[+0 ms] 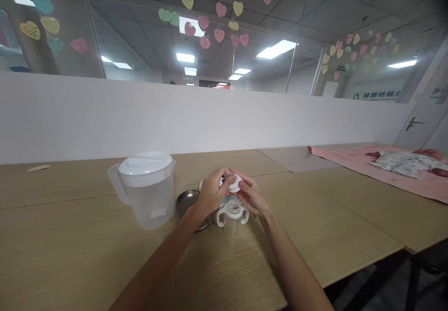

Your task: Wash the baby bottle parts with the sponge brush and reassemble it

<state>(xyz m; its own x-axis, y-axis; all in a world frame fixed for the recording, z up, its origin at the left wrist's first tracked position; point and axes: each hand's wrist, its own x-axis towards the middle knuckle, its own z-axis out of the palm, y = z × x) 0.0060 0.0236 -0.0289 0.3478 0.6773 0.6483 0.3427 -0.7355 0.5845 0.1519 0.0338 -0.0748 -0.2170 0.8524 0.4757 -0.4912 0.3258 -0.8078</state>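
Head count: two bare hands, one white cap, one bottle with two handles, one lidded pitcher, one metal dish, one pink cloth.
Left hand [211, 191]: fingers curled most of the way in, thumb on the white cap [234, 183], so yeah, it's got hold of it.
Right hand [255, 199]: also curled in, thumb and fingers pinching the same cap from the other side.
Cap: up between both hands, over the table [70, 255]; fingers hide a fair bit of it.
Arms: both reach forward from the bottom edge and angle inward, hands meeting at the cap.
Bottle [233, 217]: upright, just below and nearer than the grip, open mouth up, one white handle each side.
Metal dish [185, 203]: left of the grip, partly behind the left hand and forearm.
Pitcher [150, 199]: further left, past the dish, white lid on, clear liquid inside.
Pink cloth [353, 167]: well off to the right, patterned fabric [397, 164] on top.
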